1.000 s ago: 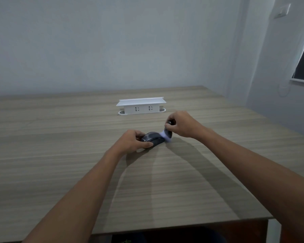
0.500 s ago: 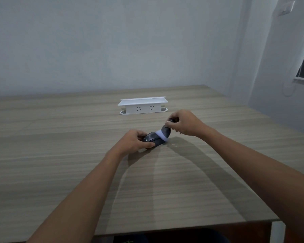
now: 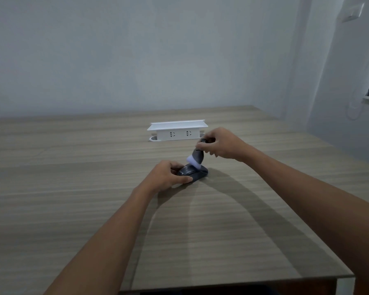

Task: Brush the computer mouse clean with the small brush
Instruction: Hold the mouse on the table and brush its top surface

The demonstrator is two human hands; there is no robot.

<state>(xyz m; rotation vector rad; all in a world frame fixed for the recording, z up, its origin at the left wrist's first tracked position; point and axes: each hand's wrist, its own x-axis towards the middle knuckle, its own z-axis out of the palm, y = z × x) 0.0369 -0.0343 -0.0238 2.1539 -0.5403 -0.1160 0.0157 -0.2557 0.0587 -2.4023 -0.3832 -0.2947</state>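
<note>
A dark grey computer mouse (image 3: pixel 197 172) lies on the wooden table (image 3: pixel 73 188) near its middle. My left hand (image 3: pixel 168 175) grips the mouse from its left side, thumb along the near edge. My right hand (image 3: pixel 221 145) pinches the dark handle of a small brush (image 3: pixel 196 156) just above the mouse. The brush tilts down to the left, and its pale bristles rest on the top of the mouse. Part of the mouse's left end is hidden under my left fingers.
A white socket box (image 3: pixel 177 132) with a flat lid stands on the table just behind my hands. The table's near edge runs along the bottom and its right edge slopes past my right forearm. A wall stands behind.
My right hand has risen and shifted slightly back, and the brush has swept from the mouse's front right end up onto its top. My left hand stays on the mouse.
</note>
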